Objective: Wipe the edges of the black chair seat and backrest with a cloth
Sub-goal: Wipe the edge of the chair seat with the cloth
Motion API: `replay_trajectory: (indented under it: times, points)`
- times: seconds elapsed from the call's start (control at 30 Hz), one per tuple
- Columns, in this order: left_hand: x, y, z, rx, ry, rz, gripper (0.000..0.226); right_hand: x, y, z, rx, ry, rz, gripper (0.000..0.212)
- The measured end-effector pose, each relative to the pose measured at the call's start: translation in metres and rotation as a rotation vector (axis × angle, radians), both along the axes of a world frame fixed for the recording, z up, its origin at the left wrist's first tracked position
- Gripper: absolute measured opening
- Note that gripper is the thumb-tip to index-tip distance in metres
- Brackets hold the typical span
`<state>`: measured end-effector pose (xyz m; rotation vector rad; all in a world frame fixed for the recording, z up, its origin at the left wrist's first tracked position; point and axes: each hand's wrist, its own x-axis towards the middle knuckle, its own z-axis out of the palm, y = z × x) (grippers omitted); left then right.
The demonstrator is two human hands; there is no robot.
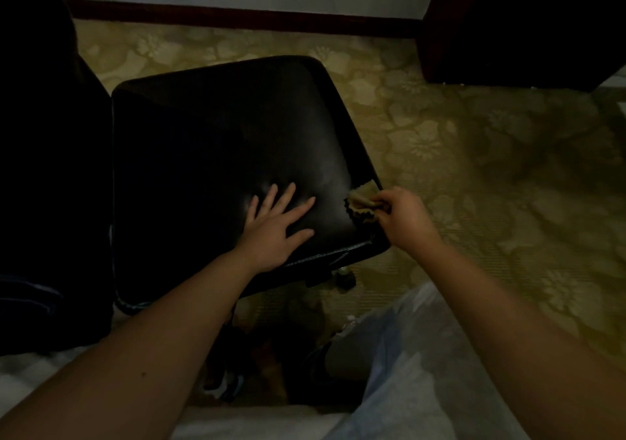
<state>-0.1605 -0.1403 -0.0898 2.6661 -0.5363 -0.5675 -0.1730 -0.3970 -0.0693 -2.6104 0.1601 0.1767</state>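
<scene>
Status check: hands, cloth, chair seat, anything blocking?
Left hand flat, open on black leather chair seat. Right hand pinching crumpled tan cloth against seat's right edge. Nothing in the way.

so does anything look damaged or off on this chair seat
Possibly. The front edge of the black chair seat, below the left hand, shows a rough, lighter strip that may be worn or peeling trim, though the light is too dim to be sure. The cloth in the right hand looks normal.

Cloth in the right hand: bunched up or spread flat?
Bunched. The cloth is crumpled in the right hand, pressed at the right edge of the chair seat.
</scene>
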Motion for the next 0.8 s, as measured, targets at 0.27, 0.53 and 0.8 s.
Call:
replay_trajectory:
  times: [0.27,0.53,0.8]
  points:
    - [0.001,-0.004,0.000,-0.027,0.007,0.023,0.061,-0.018,-0.004,-0.001,0.028,0.013,-0.008,0.022]
    - [0.001,-0.006,0.000,-0.020,0.001,0.032,0.061,-0.003,-0.001,0.001,-0.017,-0.013,0.004,0.022]
    - [0.001,-0.011,0.002,-0.006,0.001,0.048,0.060,-0.019,-0.005,0.001,-0.003,0.020,0.008,0.023]
